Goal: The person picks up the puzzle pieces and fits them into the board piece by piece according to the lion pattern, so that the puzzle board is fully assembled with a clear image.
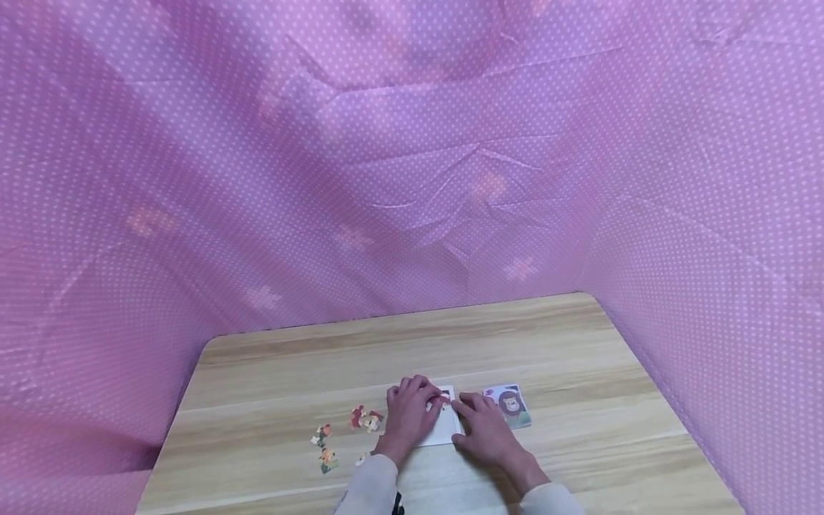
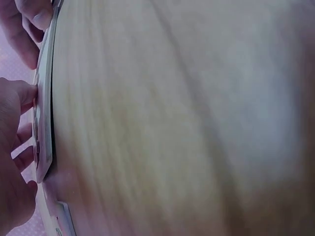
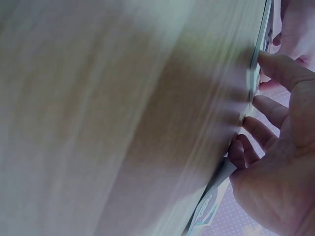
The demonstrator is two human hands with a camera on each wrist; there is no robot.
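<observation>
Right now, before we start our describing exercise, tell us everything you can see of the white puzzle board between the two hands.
The white puzzle board is a thin, pale, straight-edged slab; whether card or plastic, I cannot tell. It lies on the wood-grain table, picture side hidden or plain: its near part shows bare white, with a small red-and-dark picture patch towards the far edge. The left hand rests over its left side, hiding it; the right hand touches its right edge.

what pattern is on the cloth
White dots and pale flowers on the purple cloth, clearest in the head view.
</observation>
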